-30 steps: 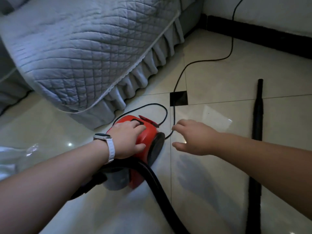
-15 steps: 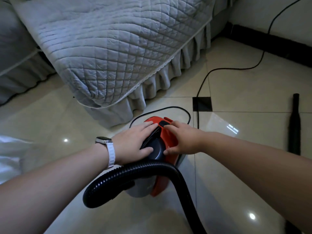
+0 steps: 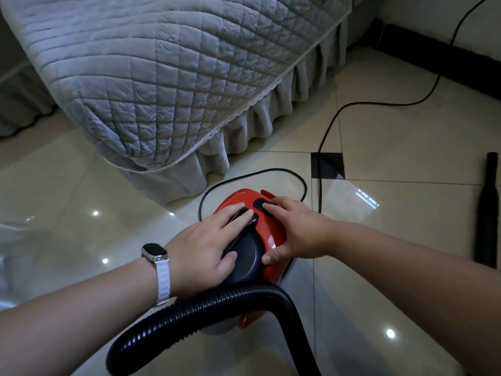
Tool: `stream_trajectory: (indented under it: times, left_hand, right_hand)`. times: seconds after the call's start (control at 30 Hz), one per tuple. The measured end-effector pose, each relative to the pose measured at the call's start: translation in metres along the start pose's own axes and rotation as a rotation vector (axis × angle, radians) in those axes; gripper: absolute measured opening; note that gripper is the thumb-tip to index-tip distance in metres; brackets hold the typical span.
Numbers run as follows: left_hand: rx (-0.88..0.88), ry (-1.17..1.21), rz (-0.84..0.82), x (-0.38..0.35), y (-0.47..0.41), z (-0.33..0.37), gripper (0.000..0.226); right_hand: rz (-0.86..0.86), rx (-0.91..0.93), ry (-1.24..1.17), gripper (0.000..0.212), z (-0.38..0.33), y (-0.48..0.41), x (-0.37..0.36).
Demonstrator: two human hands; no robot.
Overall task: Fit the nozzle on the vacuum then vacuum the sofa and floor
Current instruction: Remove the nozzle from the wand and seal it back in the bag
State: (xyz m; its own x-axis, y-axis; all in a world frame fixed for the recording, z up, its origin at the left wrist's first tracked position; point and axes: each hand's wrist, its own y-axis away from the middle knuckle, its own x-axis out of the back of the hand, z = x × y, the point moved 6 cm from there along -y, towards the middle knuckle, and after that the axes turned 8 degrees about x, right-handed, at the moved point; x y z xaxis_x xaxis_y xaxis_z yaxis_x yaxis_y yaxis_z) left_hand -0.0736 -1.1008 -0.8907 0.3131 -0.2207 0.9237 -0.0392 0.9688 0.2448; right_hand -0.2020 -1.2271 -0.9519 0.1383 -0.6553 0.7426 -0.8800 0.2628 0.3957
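Note:
A small red vacuum (image 3: 267, 230) with a black handle panel sits on the tiled floor in front of me. My left hand (image 3: 206, 245), with a white-strapped watch on its wrist, lies flat on the black handle, fingers spread. My right hand (image 3: 295, 229) rests on the red body, fingertips on a black button (image 3: 260, 205), thumb at the lower side. A black ribbed hose (image 3: 206, 310) curves from the vacuum toward me. A long black nozzle (image 3: 488, 210) lies on the floor at the right, apart from both hands.
A sofa with a grey quilted, ruffled cover (image 3: 168, 77) fills the upper left. A black power cord (image 3: 379, 104) runs from the vacuum across the beige tiles to the dark skirting at the far wall. White cloth (image 3: 8, 240) shows at the left edge.
One second ago my right hand hovered over the floor to the right; it has moved onto the vacuum's red body. The vacuum turned so its black panel faces up. My left hand stayed on it.

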Motion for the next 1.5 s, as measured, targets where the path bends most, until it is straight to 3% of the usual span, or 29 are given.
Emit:
stream_trajectory:
  times: [0.17,0.5,0.67,0.8,1.03,1.23,1.5]
  left_hand:
    - [-0.085,-0.016,0.047,0.001,0.000,0.003,0.073]
    - [-0.064,0.052,0.031,0.000,0.000,0.001,0.075]
    - [-0.038,0.071,0.027,0.002,0.000,0.002,0.076]
    - [-0.021,0.024,0.010,0.004,-0.002,0.004,0.077]
    - [-0.003,-0.157,-0.028,0.022,-0.008,0.021,0.080]
    - [-0.084,-0.175,-0.042,0.027,-0.029,0.073,0.069]
    - [-0.300,-0.254,-0.124,-0.017,-0.068,0.201,0.071]
  right_hand:
    - [-0.014,-0.017,-0.032,0.125,0.004,-0.007,0.002]
    - [0.018,-0.028,-0.108,0.121,0.005,-0.005,0.000]
    - [0.017,-0.024,0.049,0.118,-0.005,-0.002,0.007]
    - [0.070,-0.059,0.102,0.106,-0.009,0.011,0.005]
    - [0.192,-0.044,0.144,0.063,-0.007,0.060,0.005]
    - [0.207,-0.093,0.277,0.061,0.021,0.133,0.029]
    - [0.259,-0.255,0.285,0.059,0.100,0.236,0.030]
